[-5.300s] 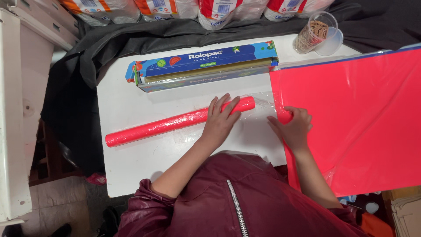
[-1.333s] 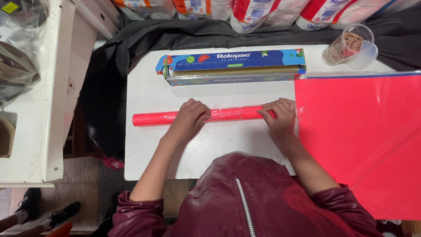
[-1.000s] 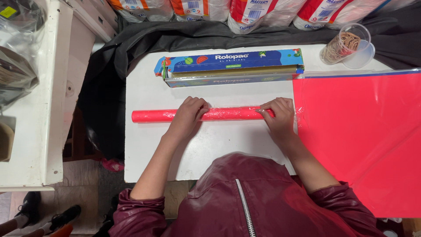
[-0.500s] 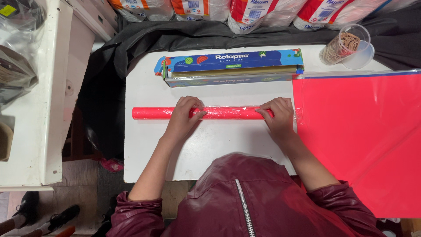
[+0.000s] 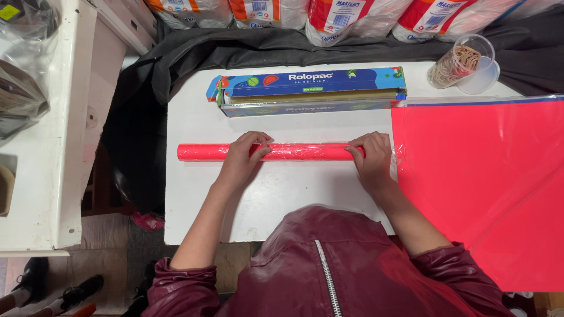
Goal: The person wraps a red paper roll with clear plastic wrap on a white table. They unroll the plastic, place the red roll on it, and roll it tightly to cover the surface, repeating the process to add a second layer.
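Roll (image 5: 276,152) barely shifted since half second ago, still lying just below film box (image 5: 308,92) on white table (image 5: 194,194). Left hand (image 5: 244,159) curled over roll's middle, right hand (image 5: 371,158) gripping its right end beside red sheet (image 5: 482,182). Wrap looks snug.

Your table (image 5: 194,205) carries a rolled tube (image 5: 294,152) lying crosswise in front of you. Your left hand (image 5: 244,157) rests on the tube left of its middle; your right hand (image 5: 371,157) rests on its right end. Behind the tube, a long film box (image 5: 308,91) lies parallel to it. Right of the tube, a flat sheet (image 5: 487,182) covers the table's right side. Behind that sheet, a cup (image 5: 464,61) of rubber bands lies tipped on its side. Wrapped packs (image 5: 329,14) line the far edge. A counter (image 5: 59,117) stands to your left.
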